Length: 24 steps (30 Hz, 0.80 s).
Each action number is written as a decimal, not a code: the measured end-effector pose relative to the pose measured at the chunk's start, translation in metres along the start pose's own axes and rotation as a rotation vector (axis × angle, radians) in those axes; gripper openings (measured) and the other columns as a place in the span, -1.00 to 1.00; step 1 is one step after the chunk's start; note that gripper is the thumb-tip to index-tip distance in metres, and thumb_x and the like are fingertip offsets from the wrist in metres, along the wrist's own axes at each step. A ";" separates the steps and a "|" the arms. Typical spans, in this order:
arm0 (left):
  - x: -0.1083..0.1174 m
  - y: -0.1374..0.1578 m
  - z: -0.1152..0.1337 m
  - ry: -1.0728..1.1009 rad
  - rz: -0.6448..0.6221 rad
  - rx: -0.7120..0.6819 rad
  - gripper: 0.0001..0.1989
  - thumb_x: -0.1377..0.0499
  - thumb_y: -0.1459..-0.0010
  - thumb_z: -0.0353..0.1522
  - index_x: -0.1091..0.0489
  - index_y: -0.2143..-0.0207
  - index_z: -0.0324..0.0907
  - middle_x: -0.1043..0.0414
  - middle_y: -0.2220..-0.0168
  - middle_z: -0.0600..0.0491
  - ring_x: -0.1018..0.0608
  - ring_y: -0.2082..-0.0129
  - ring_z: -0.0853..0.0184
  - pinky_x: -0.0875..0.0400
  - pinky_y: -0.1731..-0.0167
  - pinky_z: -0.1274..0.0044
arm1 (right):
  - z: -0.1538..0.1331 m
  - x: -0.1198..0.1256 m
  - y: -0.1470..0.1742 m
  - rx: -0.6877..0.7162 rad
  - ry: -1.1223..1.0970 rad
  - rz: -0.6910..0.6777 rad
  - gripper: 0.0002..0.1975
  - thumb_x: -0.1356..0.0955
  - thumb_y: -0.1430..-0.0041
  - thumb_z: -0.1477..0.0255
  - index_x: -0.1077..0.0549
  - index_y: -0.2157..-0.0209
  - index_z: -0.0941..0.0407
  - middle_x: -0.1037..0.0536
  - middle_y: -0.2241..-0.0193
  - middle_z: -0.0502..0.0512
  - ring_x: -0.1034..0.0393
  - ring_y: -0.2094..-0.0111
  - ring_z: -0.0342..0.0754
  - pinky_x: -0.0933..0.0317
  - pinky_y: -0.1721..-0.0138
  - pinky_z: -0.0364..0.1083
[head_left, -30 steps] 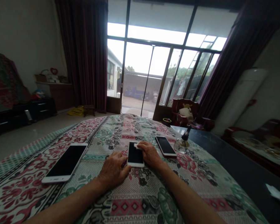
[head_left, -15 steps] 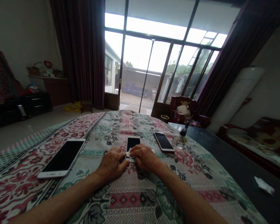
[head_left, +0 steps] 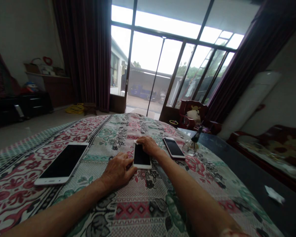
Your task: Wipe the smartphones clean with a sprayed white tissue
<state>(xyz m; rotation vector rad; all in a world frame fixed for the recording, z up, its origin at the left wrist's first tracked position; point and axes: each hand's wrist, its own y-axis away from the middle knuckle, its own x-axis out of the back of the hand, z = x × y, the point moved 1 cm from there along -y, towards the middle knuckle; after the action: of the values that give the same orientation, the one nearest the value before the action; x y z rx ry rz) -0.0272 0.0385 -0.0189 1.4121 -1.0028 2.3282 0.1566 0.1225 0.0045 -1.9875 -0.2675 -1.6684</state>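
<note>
A white-framed smartphone (head_left: 141, 158) with a dark screen lies face up on the flowered tablecloth (head_left: 138, 210). My left hand (head_left: 118, 168) rests at its left side, fingers bent against the edge and thumb by the lower left corner, holding it in place. Over the upper end of the screen, my right hand (head_left: 149, 146) presses down a small white wad that looks like tissue (head_left: 138, 141), mostly hidden under the fingers. To the right lies another white-framed smartphone (head_left: 174, 147). A larger white smartphone (head_left: 62, 163) lies to the left.
Beside the right-hand phone stands a small clear glass bottle (head_left: 190, 148) with a black item (head_left: 196, 135) rising from it. A dark table surface (head_left: 239, 164) borders the cloth on the right, with a crumpled white tissue (head_left: 274, 194) on it. Beyond are wooden chairs (head_left: 193, 113) and glass doors.
My right hand has slid from the phone's lower end to its upper end with the white wad, uncovering most of the screen. My left hand has stayed at the phone's left edge.
</note>
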 end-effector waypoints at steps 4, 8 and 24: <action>0.000 0.000 0.000 -0.012 -0.003 -0.004 -0.79 -0.10 -0.16 -0.26 -0.47 0.42 -0.13 -0.37 0.42 0.01 -0.39 0.29 0.23 -0.27 0.28 0.45 | -0.004 0.003 0.013 0.105 -0.012 0.009 -0.57 -0.19 -0.04 0.73 -0.53 0.16 0.13 -0.56 0.12 0.11 -0.35 0.05 -0.07 -0.11 -0.03 -0.09; -0.001 0.000 0.001 -0.010 -0.002 -0.006 -0.79 -0.11 -0.15 -0.26 -0.47 0.41 -0.14 -0.39 0.40 0.00 -0.39 0.29 0.23 -0.27 0.28 0.44 | -0.012 0.011 0.044 0.196 -0.042 0.024 -0.55 -0.20 -0.04 0.72 -0.52 0.11 0.10 -0.54 0.07 0.10 -0.35 0.04 -0.05 -0.16 -0.03 -0.04; 0.000 0.000 0.000 0.003 0.000 -0.017 -0.80 -0.13 -0.15 -0.26 -0.48 0.37 -0.16 -0.39 0.39 -0.01 -0.38 0.28 0.22 -0.28 0.26 0.42 | -0.003 0.011 0.068 0.176 -0.093 0.156 -0.59 -0.22 -0.06 0.70 -0.52 0.13 0.11 -0.55 0.09 0.13 -0.37 0.06 -0.02 -0.22 -0.02 0.02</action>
<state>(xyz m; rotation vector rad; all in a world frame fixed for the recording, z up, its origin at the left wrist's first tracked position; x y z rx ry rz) -0.0270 0.0386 -0.0184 1.4022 -1.0193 2.3159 0.1887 0.0618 -0.0030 -1.9059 -0.2751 -1.4084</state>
